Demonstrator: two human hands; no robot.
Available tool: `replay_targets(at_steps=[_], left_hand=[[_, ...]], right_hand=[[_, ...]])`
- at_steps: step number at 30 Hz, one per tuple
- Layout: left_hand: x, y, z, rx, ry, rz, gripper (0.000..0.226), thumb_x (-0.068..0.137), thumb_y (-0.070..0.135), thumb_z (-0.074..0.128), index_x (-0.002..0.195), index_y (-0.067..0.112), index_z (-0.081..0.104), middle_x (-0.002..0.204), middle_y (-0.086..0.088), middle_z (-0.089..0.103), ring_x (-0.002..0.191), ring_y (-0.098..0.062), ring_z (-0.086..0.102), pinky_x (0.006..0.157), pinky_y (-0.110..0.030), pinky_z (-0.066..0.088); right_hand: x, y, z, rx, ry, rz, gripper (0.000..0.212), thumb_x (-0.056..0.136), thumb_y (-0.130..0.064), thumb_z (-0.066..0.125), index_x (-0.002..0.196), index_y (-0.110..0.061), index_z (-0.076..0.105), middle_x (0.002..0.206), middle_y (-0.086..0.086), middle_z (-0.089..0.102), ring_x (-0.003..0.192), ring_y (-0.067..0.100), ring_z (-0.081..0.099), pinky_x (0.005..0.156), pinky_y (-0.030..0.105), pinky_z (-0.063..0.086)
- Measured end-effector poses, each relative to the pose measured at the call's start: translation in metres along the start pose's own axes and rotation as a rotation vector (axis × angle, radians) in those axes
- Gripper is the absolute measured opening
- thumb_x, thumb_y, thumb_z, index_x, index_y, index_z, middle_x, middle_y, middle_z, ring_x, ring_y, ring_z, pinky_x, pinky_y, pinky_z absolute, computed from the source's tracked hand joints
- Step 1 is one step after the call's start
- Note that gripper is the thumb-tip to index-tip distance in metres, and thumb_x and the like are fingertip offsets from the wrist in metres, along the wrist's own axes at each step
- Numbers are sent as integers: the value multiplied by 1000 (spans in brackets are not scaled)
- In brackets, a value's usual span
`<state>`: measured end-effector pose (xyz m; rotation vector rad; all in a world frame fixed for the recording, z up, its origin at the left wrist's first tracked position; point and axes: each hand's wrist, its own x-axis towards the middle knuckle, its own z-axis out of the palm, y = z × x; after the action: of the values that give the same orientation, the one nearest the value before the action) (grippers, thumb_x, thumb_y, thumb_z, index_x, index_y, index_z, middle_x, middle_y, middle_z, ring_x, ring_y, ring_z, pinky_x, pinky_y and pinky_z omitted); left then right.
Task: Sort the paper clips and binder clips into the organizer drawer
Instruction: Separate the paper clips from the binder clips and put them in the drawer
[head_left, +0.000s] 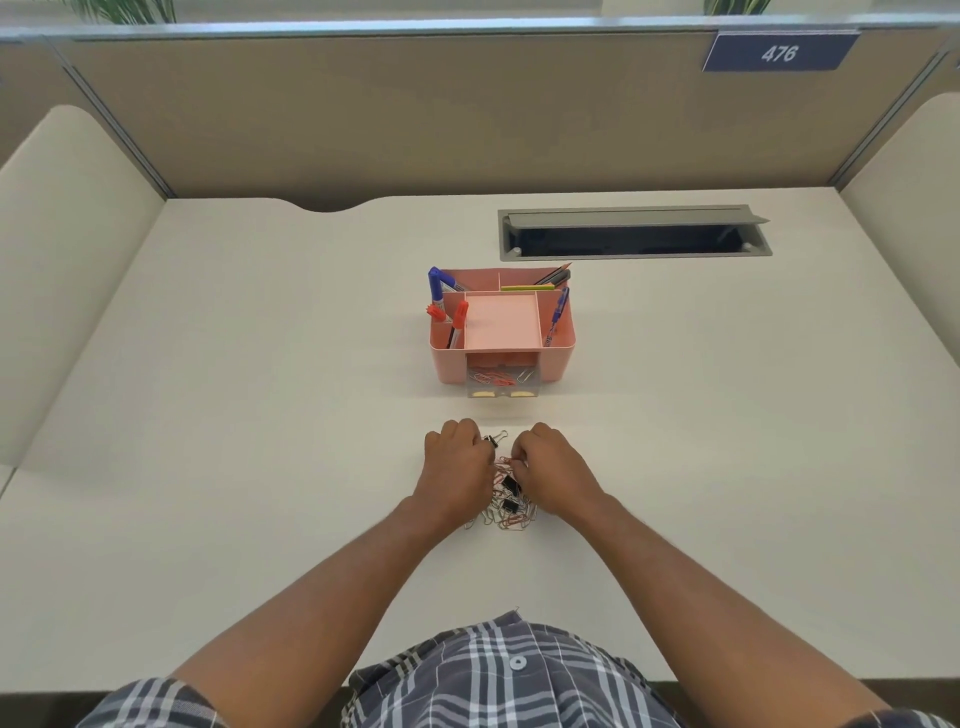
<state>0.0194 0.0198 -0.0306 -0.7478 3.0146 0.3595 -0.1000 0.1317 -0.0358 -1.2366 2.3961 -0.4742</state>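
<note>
A pile of paper clips, silver and copper-pink, lies on the white desk with black binder clips mixed in. My left hand curls over the pile's left side and pinches a black binder clip at its fingertips. On the pile's right side, my right hand has its fingers curled and pinches paper clips at the top. Beyond them stands a pink organizer, whose clear drawer is pulled open and holds a few clips.
Blue and red markers, a pen and pencils stand in the organizer's compartments. A grey cable tray with its lid open is set into the desk at the back right. Beige partition walls enclose the desk on three sides.
</note>
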Motion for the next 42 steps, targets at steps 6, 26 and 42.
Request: replay_targets(at_steps=[6, 26, 42], left_hand=[[-2, -1, 2, -41, -2, -27, 16, 85, 27, 58, 99, 22, 64, 103, 0, 52, 100, -25, 46, 79, -38, 34], [6, 1, 2, -36, -17, 57, 18, 90, 28, 62, 108, 26, 65, 103, 0, 52, 101, -25, 45, 74, -34, 21], [7, 4, 5, 46, -21, 67, 11, 92, 28, 54, 95, 19, 61, 103, -1, 54, 99, -25, 47, 74, -37, 31]], right_hand=[[-3, 2, -4, 27, -18, -32, 10, 89, -18, 51, 88, -16, 60, 93, 1, 57, 92, 21, 51, 76, 35, 46], [-4, 12, -8, 299, 13, 135, 22, 91, -14, 51, 103, -15, 70, 98, -1, 66, 85, 14, 57, 78, 27, 47], [-6, -6, -2, 11, -3, 39, 11, 88, -13, 50, 89, -12, 61, 94, 7, 59, 91, 26, 52, 73, 36, 45]])
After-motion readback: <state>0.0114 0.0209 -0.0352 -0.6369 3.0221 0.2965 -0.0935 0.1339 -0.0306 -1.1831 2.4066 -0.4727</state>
